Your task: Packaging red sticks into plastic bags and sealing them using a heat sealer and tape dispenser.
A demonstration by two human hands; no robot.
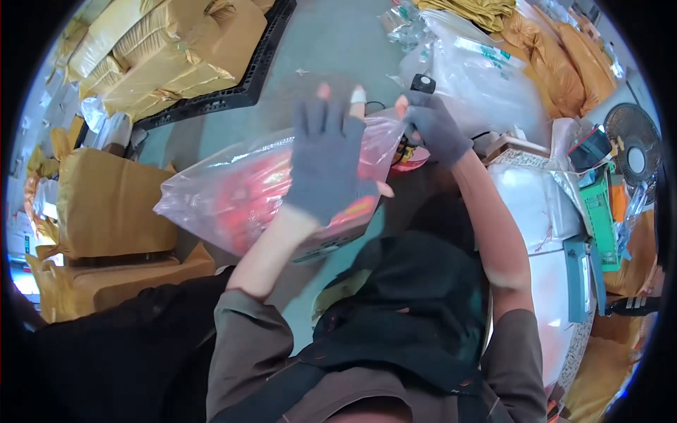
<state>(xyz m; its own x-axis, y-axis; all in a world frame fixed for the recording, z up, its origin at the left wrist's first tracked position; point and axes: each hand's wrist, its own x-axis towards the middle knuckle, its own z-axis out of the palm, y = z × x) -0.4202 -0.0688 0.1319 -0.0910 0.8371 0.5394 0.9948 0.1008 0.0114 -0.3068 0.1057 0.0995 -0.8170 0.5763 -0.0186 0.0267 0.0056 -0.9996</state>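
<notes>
So a clear plastic bag of red packets (240, 187) is pressed flat under the spread, grey-gloved left hand (326, 166), its top edge pinched by the gloved right hand (431, 127).

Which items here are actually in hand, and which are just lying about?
In hand:
- left hand pressed flat on the clear plastic bag with red contents
- right hand gripping a small black device at the bag's edge

Lying about:
- yellow sacks on black pallet
- brown parcels
- fan
- green crate
</notes>
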